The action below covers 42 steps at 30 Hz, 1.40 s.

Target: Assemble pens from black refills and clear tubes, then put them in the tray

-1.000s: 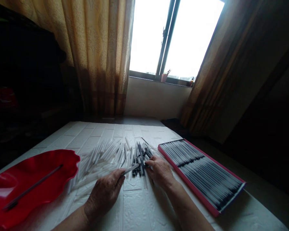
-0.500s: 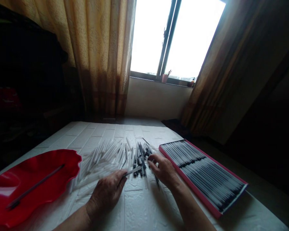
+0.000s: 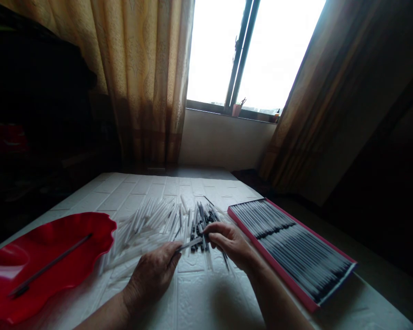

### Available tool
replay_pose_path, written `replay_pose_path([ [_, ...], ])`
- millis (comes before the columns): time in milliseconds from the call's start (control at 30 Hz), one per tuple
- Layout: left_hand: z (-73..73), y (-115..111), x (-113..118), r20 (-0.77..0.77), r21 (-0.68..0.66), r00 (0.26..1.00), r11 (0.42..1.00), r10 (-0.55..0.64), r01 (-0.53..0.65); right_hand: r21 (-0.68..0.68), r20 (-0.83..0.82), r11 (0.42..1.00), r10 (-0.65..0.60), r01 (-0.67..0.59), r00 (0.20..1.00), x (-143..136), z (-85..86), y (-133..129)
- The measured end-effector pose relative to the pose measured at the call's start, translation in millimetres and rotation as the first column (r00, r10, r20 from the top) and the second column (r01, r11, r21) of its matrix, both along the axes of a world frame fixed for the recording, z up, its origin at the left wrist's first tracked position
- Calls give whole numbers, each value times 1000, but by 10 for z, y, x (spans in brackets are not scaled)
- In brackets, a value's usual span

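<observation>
My left hand (image 3: 155, 270) is closed around a slim pen with a clear barrel (image 3: 191, 244), whose far end points right. At that end the fingertips of my right hand (image 3: 227, 240) are pinched together; what they hold, if anything, blends into the dark pieces behind. Beneath and beyond the fingers lies a heap of dark pen parts (image 3: 201, 217), with short black caps among them. To the left spreads a loose pile of clear and whitish pen barrels (image 3: 154, 217).
A red scalloped tray (image 3: 69, 224) with one pen (image 3: 51, 266) in it is at the left. On the right, a pink-edged box (image 3: 282, 279) holds two rows of pens (image 3: 296, 252). All stand on a white brick-patterned table (image 3: 189, 302), with a window and curtains beyond.
My right hand has moved left from beside the dark heap to the end of the pen. My left hand stays almost still, holding the pen.
</observation>
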<state>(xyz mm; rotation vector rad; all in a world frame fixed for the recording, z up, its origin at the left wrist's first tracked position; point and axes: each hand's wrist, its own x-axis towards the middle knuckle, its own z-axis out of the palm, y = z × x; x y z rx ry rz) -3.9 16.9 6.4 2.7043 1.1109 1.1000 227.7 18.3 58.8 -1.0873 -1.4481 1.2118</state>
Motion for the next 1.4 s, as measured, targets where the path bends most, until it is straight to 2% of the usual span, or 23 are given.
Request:
replay_pose_path([
  [433, -30, 17, -7, 6, -10, 1000, 1000, -6, 6, 57, 47, 997, 41, -43, 998, -21, -81, 25],
  [800, -14, 16, -12, 6, -27, 1000, 1000, -15, 15, 288, 228, 957, -42, -26, 973, -12, -193, 65],
  [1033, -62, 45, -26, 18, -17, 1000, 1000, -9, 10, 486, 419, 871, -160, -72, 894, -17, -163, 47],
  [1400, -47, 30, -12, 34, -17, 999, 999, -39, 40, 553, 617, 824, -306, -123, 725, -43, -131, 2],
])
